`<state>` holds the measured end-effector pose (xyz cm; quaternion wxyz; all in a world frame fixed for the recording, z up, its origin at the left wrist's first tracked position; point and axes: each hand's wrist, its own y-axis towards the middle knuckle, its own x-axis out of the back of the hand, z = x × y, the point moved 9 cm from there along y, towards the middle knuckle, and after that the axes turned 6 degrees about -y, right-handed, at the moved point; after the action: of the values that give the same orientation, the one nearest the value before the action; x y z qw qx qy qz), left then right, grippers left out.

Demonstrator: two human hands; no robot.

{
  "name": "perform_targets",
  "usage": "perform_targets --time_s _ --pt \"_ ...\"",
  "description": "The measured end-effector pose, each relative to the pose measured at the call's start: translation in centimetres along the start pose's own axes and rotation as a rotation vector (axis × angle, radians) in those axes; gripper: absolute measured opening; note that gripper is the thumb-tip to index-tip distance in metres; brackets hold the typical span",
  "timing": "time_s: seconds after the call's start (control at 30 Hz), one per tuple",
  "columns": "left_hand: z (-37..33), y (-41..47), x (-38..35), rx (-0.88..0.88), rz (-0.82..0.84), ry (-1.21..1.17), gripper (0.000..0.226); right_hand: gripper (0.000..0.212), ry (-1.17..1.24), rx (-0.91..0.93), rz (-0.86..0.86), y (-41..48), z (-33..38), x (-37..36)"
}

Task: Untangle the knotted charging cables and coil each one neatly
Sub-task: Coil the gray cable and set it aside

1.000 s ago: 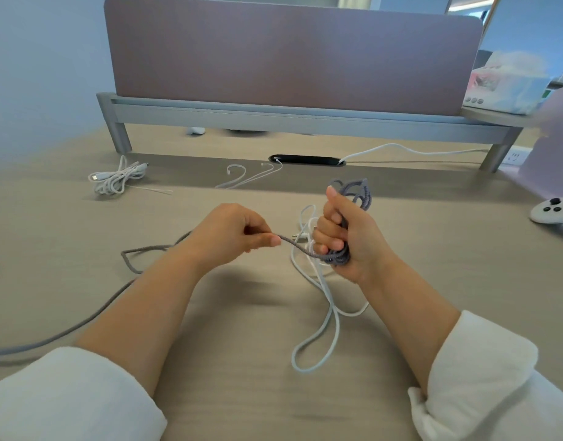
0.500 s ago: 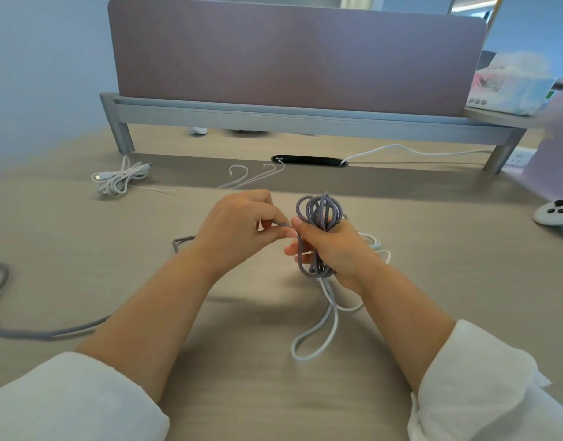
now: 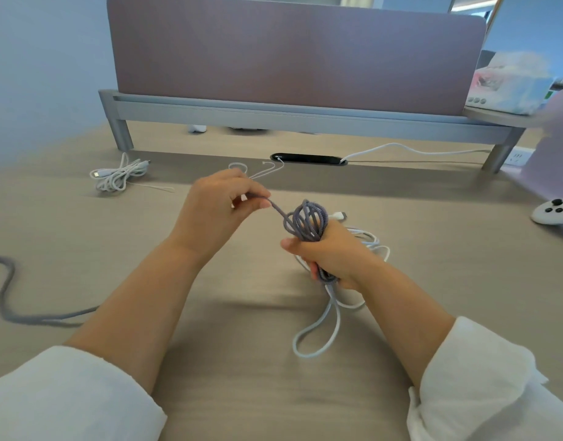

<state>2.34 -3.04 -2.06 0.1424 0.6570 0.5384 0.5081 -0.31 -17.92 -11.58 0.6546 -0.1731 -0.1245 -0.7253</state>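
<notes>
Fingers [image 3: 261,203] of the left hand [image 3: 222,202] are pinching a strand of the grey cable [image 3: 305,222] between thumb and forefinger, the others curling in tight, all of it raised above the desk [image 3: 242,377]. That strand is running down and right, taut, into a bunch of grey loops. The right hand [image 3: 334,254] is gripping those loops in a closed fist, thumb lying across the front, loop tops sticking up above the knuckles and loop bottoms poking out below.

Out on the left, a long grey tail [image 3: 6,297] is snaking over the desk and slipping behind the left forearm; where it joins I cannot tell.

Under and behind the right hand the white cable [image 3: 324,332] is lying loose. One long loop is trailing toward the person, and more strands are bunching on the far side, with a white plug [image 3: 337,215] just beside the grey loops. Whether the fist is catching any white strand, I cannot tell.

Far left, a white bundle [image 3: 118,176] is sitting coiled, well apart from the hands. Behind the left hand a thin wire [image 3: 264,169] is lying near a black slot [image 3: 308,159], and a controller [image 3: 555,211] is resting at the right edge.
</notes>
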Motion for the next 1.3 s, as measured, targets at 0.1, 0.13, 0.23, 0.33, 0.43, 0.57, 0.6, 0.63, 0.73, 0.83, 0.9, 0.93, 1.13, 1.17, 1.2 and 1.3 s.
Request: perform_targets --time_s 0.1,0.13,0.23,0.33,0.43,0.57,0.6,0.63,0.73,0.83,0.9,0.93,1.13,1.17,1.2,1.3 --pt "1.5 -0.1 1.4 0.123 -0.131 -0.13 0.008 0.036 0.222 -0.004 -0.094 0.4 -0.2 0.8" --pt "1.9 -0.3 1.4 0.176 -0.156 -0.166 0.009 0.037 0.371 -0.018 -0.122 0.5 -0.3 1.1" --pt "3.0 -0.9 0.5 0.359 -0.178 -0.318 0.011 0.041 0.709 -0.06 -0.179 0.6 -0.5 1.2" --pt "3.6 -1.6 -1.5 0.482 -0.111 -0.368 0.012 0.04 0.855 -0.096 -0.197 0.6 -1.0 1.2" --pt "3.1 -2.0 -3.0 0.5 -0.05 -0.364 0.015 0.031 0.701 -0.048 -0.132 0.2 -0.4 0.8" --pt "2.0 -2.3 -4.6 0.532 0.06 -0.538 0.011 0.036 0.608 0.032 -0.112 0.1 0.1 0.4" --pt "1.6 -2.5 -5.0 0.53 0.106 -0.564 0.014 0.037 0.613 0.056 -0.127 0.1 0.3 0.5" --pt "1.3 -2.6 -5.4 0.528 0.15 -0.586 0.016 0.04 0.614 0.078 -0.138 0.1 0.5 0.7" --pt "1.0 -2.8 -6.1 0.505 0.231 -0.604 0.019 0.026 0.61 0.118 -0.169 0.2 0.7 1.3" --pt "0.6 -2.9 -6.7 0.456 0.301 -0.619 0.022 0.018 0.619 0.132 -0.186 0.3 0.6 1.7" --pt "0.2 -3.1 -7.0 0.438 0.349 -0.631 0.024 0.02 0.616 0.113 -0.21 0.3 0.5 1.9" --pt "0.1 -3.1 -7.1 0.439 0.371 -0.624 0.025 0.021 0.613 0.102 -0.226 0.3 0.4 2.1" --pt "1.0 -3.0 -6.9 0.427 0.443 -0.474 0.02 0.034 0.8 0.11 -0.215 0.3 0.6 2.3" --pt "1.1 -3.0 -6.9 0.391 0.473 -0.407 0.017 0.034 0.874 0.136 -0.168 0.4 1.1 2.0" --pt "1.1 -3.0 -7.0 0.335 0.512 -0.313 0.013 0.034 0.935 0.155 -0.126 0.4 1.4 1.8" --pt "1.2 -2.8 -7.0 0.154 0.562 0.006 0.007 0.036 1.007 0.149 -0.086 0.3 1.7 1.7"
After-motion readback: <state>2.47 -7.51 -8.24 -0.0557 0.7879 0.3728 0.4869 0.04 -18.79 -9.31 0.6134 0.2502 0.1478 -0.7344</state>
